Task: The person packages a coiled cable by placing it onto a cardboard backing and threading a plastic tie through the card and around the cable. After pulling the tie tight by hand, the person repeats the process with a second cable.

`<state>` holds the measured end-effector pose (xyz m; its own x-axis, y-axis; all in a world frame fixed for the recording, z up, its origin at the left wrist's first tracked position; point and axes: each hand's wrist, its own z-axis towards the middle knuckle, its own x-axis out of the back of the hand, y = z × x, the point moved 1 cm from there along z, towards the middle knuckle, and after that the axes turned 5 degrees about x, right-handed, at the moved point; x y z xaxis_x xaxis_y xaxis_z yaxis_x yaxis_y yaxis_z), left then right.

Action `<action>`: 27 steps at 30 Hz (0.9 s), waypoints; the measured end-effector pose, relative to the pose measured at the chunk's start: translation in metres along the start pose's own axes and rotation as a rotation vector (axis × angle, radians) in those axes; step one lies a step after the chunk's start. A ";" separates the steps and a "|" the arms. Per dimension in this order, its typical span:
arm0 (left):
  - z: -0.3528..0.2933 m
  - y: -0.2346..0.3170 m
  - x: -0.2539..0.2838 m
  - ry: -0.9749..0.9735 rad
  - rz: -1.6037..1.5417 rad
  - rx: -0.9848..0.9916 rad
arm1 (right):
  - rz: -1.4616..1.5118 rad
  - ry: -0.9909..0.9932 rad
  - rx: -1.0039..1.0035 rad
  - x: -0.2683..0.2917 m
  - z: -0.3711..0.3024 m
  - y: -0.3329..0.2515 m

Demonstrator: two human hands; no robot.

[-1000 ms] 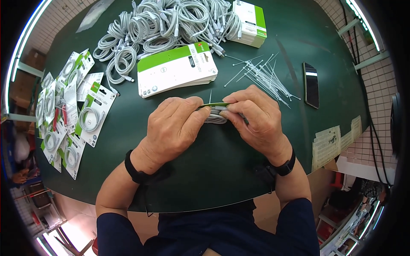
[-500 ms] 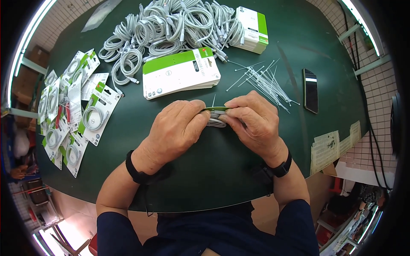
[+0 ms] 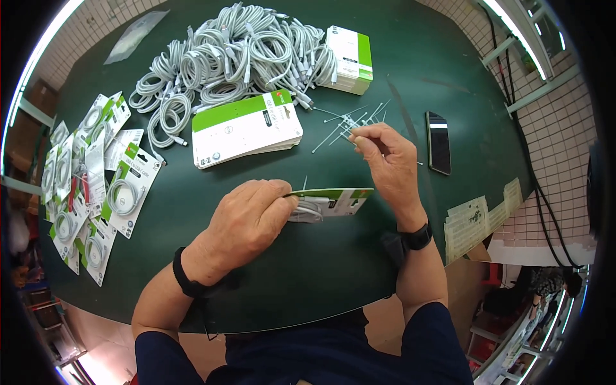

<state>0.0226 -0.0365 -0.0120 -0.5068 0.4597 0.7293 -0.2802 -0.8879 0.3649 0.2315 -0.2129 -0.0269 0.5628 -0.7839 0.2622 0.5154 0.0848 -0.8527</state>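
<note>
Near the middle of the green table point(image 3: 308, 276), as the head view looks down on it, the left hand point(image 3: 247, 221) pinches one end of a card point(image 3: 350, 204) between thumb and fingers. The card is stood up steeply, seen almost edge-on, its other end free and pointing right. A coil of cable point(image 3: 307, 210) lies against its near side, partly hidden by the thumb, and a thin tie point(image 3: 305, 182) pokes up behind it.

The card looks light and stiff but easily creased; the cable looks springy, likely to slide unless pressed flat. A firm grip on card and coil together, at the edge where they overlap, seems the best hold.

Farther right, the right hand point(image 3: 396, 163) is over the pile of loose ties point(image 3: 346, 122), thumb and forefinger nearly meeting; whether a tie is caught between them I cannot tell. The ties look slick, thin and tangled, so one could drag others along.

Beyond the left hand, a stack of cards point(image 3: 247, 138) and a heap of cables point(image 3: 237, 58) crowd the far side. Cards with coils point(image 3: 131, 202) overlap at the left; a phone point(image 3: 439, 142) lies right of the ties.
</note>
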 end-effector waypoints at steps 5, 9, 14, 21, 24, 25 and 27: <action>-0.003 0.021 -0.005 -0.081 -0.095 -0.048 | -0.545 -0.192 0.260 0.006 0.006 0.024; -0.003 0.018 -0.004 -0.099 -0.087 -0.048 | -0.774 -0.190 0.305 0.008 0.008 0.027; -0.008 0.016 -0.003 -0.098 -0.072 -0.056 | -1.036 -0.150 0.059 0.024 0.004 0.029; -0.006 0.011 -0.008 -0.036 -0.052 -0.073 | -0.934 -0.183 -0.148 0.028 0.004 0.035; -0.006 0.011 -0.008 -0.031 -0.042 -0.067 | -0.891 -0.134 -0.064 0.024 0.003 0.037; -0.005 0.011 -0.007 -0.025 -0.039 -0.063 | -0.891 -0.124 -0.037 0.023 0.002 0.037; -0.004 0.011 -0.005 -0.042 -0.044 -0.063 | -0.892 -0.100 0.018 0.022 0.002 0.038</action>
<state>0.0188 -0.0483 -0.0146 -0.4585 0.4962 0.7373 -0.3533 -0.8630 0.3611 0.2639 -0.2256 -0.0526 0.0014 -0.5056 0.8628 0.7976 -0.5198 -0.3059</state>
